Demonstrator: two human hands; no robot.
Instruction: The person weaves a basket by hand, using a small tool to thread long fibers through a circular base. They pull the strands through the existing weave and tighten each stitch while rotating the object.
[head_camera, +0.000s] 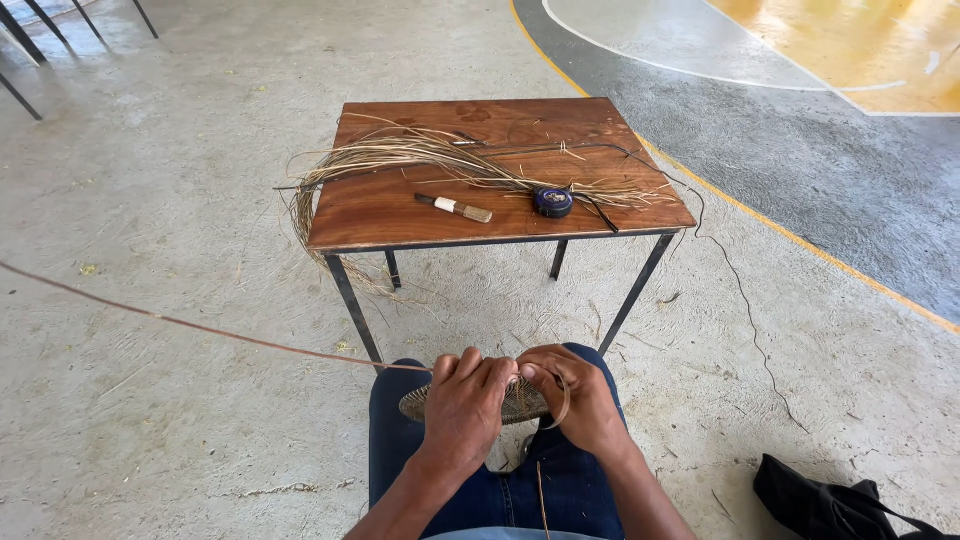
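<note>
Left hand (466, 402) clamps woven disc (517, 404) on lap; right hand (583, 400) pinches fibre strip at rim. Long cane strand (200, 326) trails left. Likely mid-stitch on coil; next pull needs steady tension. Fibre bundle (420, 155), knife (455, 207), tape measure (553, 201) on wooden table (380, 215).

A reddish-brown square wooden table (400, 205) on black metal legs carries a pale straw-coloured bundle of fibres (420, 155), a dark blue round tape measure (552, 202) and a small knife with black, white and tan handle (455, 207). The flat woven disc (520, 404) is tan-grey, over blue denim trousers (505, 500).
</note>
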